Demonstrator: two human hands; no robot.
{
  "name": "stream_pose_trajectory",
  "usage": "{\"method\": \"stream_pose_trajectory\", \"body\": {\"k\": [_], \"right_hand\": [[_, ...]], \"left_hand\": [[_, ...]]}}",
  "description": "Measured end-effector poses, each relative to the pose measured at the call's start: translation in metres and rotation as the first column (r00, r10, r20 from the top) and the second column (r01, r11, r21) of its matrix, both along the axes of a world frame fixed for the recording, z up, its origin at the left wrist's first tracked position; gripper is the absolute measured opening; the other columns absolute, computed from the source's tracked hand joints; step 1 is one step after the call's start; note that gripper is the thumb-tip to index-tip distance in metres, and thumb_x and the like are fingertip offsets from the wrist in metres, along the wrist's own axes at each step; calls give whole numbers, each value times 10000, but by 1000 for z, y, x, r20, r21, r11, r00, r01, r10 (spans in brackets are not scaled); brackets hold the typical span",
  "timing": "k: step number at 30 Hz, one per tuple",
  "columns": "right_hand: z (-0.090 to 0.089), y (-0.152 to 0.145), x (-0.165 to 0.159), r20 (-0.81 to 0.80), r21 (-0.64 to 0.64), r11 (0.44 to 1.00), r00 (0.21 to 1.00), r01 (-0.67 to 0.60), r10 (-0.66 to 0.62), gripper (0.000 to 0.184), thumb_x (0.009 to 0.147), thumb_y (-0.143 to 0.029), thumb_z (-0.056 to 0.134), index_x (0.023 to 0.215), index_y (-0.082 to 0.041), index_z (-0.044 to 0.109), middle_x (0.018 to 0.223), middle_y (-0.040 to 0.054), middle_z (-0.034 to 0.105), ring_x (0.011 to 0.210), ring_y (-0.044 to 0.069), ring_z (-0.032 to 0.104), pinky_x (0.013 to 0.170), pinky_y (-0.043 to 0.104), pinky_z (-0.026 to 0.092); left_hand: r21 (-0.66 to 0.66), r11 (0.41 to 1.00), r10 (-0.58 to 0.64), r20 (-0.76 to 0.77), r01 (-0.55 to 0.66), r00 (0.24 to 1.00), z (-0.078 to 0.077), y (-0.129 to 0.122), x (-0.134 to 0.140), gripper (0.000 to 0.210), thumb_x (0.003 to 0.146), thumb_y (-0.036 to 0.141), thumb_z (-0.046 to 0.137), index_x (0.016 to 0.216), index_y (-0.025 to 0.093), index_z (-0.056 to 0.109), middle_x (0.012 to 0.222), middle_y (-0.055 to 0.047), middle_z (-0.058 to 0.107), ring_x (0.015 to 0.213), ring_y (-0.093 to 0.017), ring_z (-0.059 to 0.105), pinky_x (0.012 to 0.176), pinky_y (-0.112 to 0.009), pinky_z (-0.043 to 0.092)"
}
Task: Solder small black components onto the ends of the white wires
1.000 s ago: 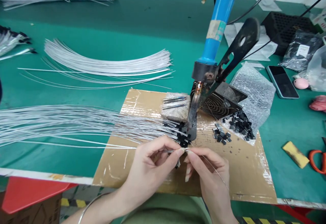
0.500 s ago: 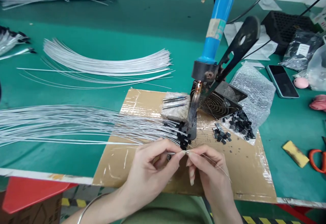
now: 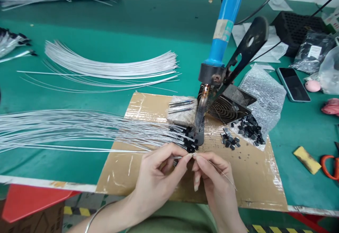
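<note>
Fingertips (image 3: 189, 157) nearly meet low over the cardboard (image 3: 259, 187), and it is close work; the left hand (image 3: 159, 173) pinches a thin wire (image 3: 234, 186), the right hand (image 3: 215, 178) pinches just beside it, and the wire's free end trails out across the right hand; what sits right between the two is too small to tell.

Just beyond, white wires (image 3: 79, 120) sweep in from the left, many ending in black ends (image 3: 189, 143) clustered on the cardboard, so that lot looks finished, or close to it; a second bundle (image 3: 111, 67) farther back shows no black ends, so plenty seems left; call it partway, by my judgement.

Loose black pieces (image 3: 230, 140) lie right of the cluster, more of them resting on a plastic bag (image 3: 265, 95); the soldering iron (image 3: 224, 28) leans in its stand (image 3: 250, 42), its lower end crowding the black ends behind the fingers, the tightest obstacle here; a fan (image 3: 225, 111) sits behind it; out right on the green tabletop (image 3: 148, 21) lie a phone (image 3: 293, 84), a stained yellow sponge (image 3: 306, 159) and an orange-handled tool (image 3: 328, 165), all clear of the work.
</note>
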State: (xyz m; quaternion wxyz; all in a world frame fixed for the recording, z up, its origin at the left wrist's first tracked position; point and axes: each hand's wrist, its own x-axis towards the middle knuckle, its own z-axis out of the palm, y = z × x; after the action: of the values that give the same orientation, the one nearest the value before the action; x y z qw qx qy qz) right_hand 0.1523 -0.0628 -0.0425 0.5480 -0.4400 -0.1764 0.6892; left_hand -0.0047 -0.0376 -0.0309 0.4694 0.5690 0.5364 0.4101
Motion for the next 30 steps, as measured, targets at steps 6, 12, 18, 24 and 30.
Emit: {"method": "stream_pose_trajectory", "body": {"k": [6,12,18,24,30], "right_hand": [[3,2,-17,-6,-12,993,993,118,-118,198,784,-413,966,796,-229,894,638,4,765,427,67,603,434,145,563],[-2,-6,8,223,132,989,969,73,-102,366,1004,-549,718,981,-239,912,809,79,831,611,161,734,545,258,652],[-15,-7,82,877,276,892,285,359,-387,283,854,-469,875,945,-201,889,885,76,836,639,166,696,625,302,604],[-25,1,106,973,213,970,68,114,-222,297,905,-480,788,979,-198,847,901,74,801,696,192,667,661,340,561],[-27,-6,92,965,262,953,-12,153,-263,241,924,-436,775,954,-199,801,850,55,774,600,153,616,590,301,522]], "left_hand": [[-52,999,17,41,-15,999,-5,-4,1,225,969,364,771,820,199,802,668,-31,731,536,-140,602,511,-240,496],[-50,998,50,16,-49,999,-5,0,-1,176,950,301,765,813,193,783,641,2,689,498,-98,523,458,-195,395],[-103,994,50,83,-41,995,2,8,-3,75,912,221,762,877,215,828,763,-16,784,622,-115,645,546,-163,485],[-98,995,37,44,-32,998,4,8,-1,109,916,227,757,839,196,826,736,-26,776,564,-102,566,490,-177,412],[-83,996,18,55,-13,998,10,12,2,107,888,187,757,793,190,806,697,-9,768,556,-94,590,512,-160,435]]}}
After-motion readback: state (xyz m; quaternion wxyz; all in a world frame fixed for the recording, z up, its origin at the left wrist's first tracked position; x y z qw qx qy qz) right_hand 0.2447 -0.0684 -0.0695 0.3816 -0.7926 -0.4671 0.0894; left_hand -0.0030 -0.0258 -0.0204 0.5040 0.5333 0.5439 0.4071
